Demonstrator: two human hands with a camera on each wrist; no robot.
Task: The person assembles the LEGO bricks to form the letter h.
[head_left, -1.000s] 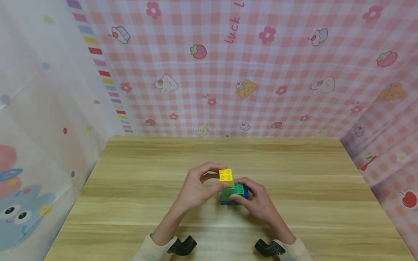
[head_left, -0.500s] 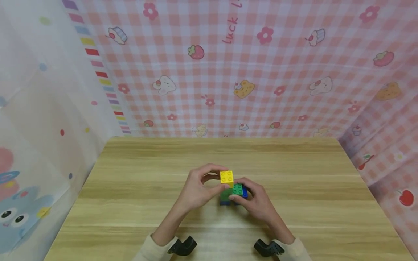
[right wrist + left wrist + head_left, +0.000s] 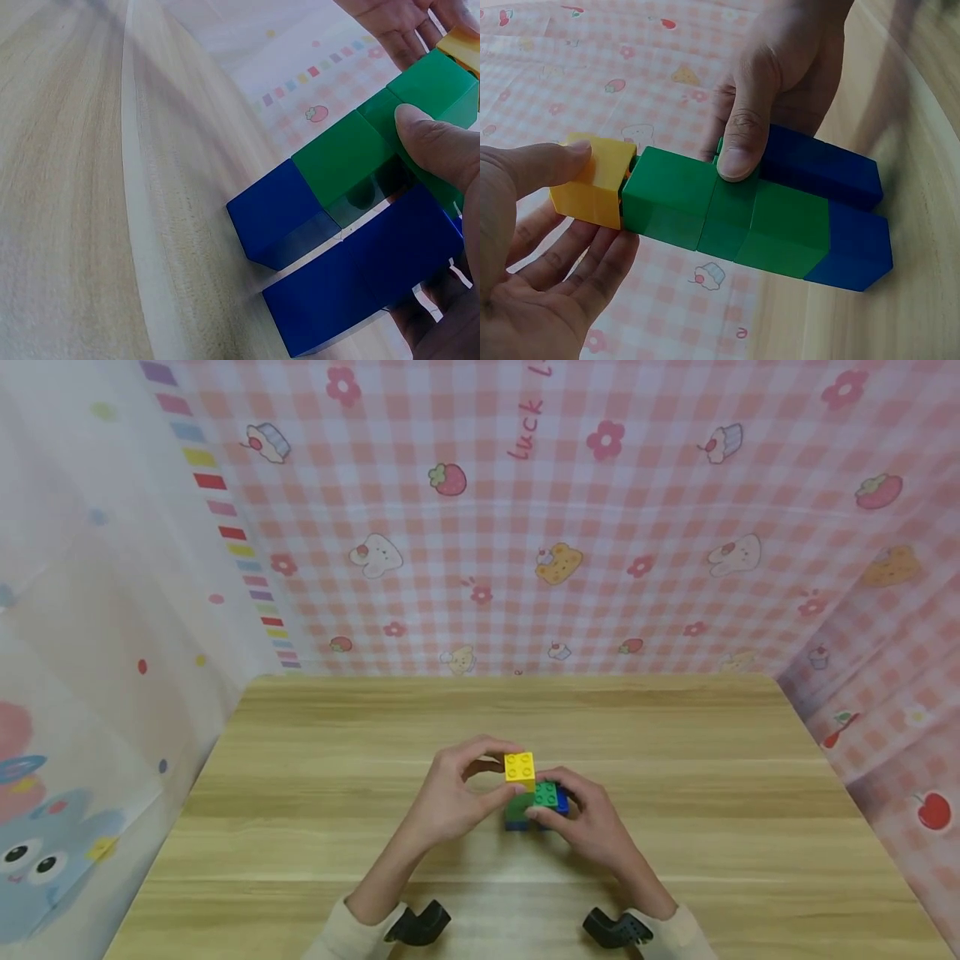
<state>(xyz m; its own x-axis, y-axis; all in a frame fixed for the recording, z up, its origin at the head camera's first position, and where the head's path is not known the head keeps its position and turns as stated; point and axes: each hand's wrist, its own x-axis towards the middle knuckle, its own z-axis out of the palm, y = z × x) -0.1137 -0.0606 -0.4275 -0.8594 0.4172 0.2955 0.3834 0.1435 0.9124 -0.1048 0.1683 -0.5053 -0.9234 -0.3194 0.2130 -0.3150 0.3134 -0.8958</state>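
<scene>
My left hand (image 3: pixel 450 797) pinches a yellow toy building block (image 3: pixel 519 768) between thumb and fingers. In the left wrist view, that yellow block sits at the top of a column of green blocks (image 3: pixel 667 199), a thin dark gap showing at the joint. Below the green ones, a blue block (image 3: pixel 855 244) forms the column's foot on the table. A second, shorter column of blue blocks (image 3: pixel 405 240) stands beside it under a green block. My right hand (image 3: pixel 592 818) grips the structure, its thumb pressed on the middle green block and its fingers behind, partly hidden.
The structure stands on a wood-grain table (image 3: pixel 337 727). A pink checked cloth (image 3: pixel 480 527) hangs behind the table's far edge, and a white patterned cloth (image 3: pixel 180 710) on the left. Black wrist mounts (image 3: pixel 418 924) sit at both cuffs.
The head view has swung slightly to the right. Both hands keep the same hold, and the blocks stay almost in place.
</scene>
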